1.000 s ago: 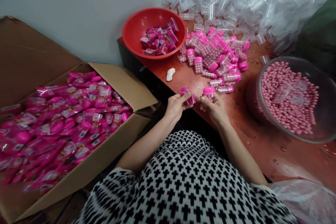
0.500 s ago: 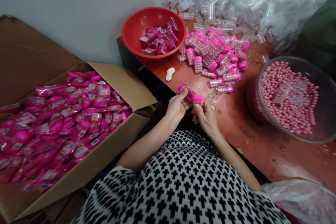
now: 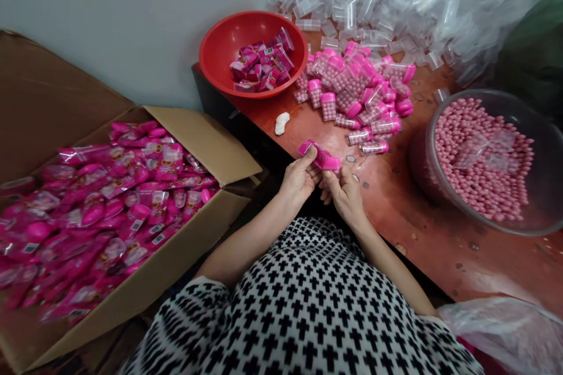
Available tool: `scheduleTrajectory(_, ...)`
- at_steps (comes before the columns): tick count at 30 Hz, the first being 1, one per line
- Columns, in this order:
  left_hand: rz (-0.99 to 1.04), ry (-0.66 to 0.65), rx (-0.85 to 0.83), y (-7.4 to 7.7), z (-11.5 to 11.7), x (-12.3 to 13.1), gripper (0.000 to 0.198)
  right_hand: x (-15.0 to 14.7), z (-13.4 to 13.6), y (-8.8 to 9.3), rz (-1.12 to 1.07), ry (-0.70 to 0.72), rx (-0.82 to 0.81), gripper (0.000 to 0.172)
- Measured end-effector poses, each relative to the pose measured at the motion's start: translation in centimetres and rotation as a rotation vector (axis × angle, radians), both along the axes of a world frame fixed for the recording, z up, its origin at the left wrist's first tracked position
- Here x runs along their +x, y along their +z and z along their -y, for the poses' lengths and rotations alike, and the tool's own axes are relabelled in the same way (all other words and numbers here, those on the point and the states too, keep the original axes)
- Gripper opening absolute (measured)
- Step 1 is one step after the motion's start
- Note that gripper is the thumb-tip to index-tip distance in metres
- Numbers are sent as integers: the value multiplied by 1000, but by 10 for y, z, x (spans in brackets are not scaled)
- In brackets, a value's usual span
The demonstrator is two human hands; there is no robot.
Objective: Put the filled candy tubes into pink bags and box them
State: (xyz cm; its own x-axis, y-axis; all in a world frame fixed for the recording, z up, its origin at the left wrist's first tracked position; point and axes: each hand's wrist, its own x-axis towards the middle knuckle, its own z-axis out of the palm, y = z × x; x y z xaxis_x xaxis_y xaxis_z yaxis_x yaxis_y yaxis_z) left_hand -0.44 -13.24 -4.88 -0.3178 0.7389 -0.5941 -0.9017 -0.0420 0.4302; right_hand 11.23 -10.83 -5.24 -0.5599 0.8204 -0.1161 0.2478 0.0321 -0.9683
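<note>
Between my hands, at the table's near edge, is a pink wrapper (image 3: 320, 155). My left hand (image 3: 301, 174) pinches its left end, thumb on top. The fingers of my right hand (image 3: 343, 190) are closed at its right end, where the pink now lies flat over the spot. Whether a capped bottle sits inside the wrapper is hard to tell. Just beyond lies a pile of small clear bottles (image 3: 352, 83) with pink caps and pink beads. A red bowl (image 3: 211, 58) with folded pink wrappers stands behind my left hand.
An open cardboard box (image 3: 197, 143) of filled pink packets is at the left. On the table (image 3: 387, 187) stand a tub (image 3: 422, 152) of pink beads at the right and a heap of clear empty tubes (image 3: 373, 0) at the back. A white piece (image 3: 282, 123) lies near the edge.
The pink cap that showed at my right fingertips is now covered by or merged with the wrapper, which reaches across to my right hand. The view has shifted slightly.
</note>
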Motion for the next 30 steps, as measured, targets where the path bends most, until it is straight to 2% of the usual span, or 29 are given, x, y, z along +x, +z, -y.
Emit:
scheduleTrajectory(6, -168, -169, 118, 2, 2, -5, 40, 2, -4, -5, -96, 17, -90, 28)
scheduleTrajectory(10, -285, -236, 162, 2, 2, -5, 40, 2, -5, -9, -64, -20, 12, 27)
scheduleTrajectory(15, -316, -263, 140, -1, 1, -3, 37, 1, -4, -12, -67, -30, 69, 24)
scheduleTrajectory(18, -352, -306, 154, -2, 1, -8, 34, 1, -5, -12, -148, -6, -27, 25)
scheduleTrajectory(23, -447, -474, 227, 2, 1, -22, 32, 1, -9, -9, -321, 120, -303, 29)
scheduleTrajectory(25, -498, -523, 231, 3, 0, -27, 30, 0, -10, -8, -332, 133, -333, 30)
scheduleTrajectory(27, -542, -543, 227, 3, -1, -28, 28, -1, -9, -9, -305, 93, -273, 30)
scheduleTrajectory(30, -527, -502, 215, 2, -2, -23, 27, -2, -8, -12, -237, 15, -125, 27)
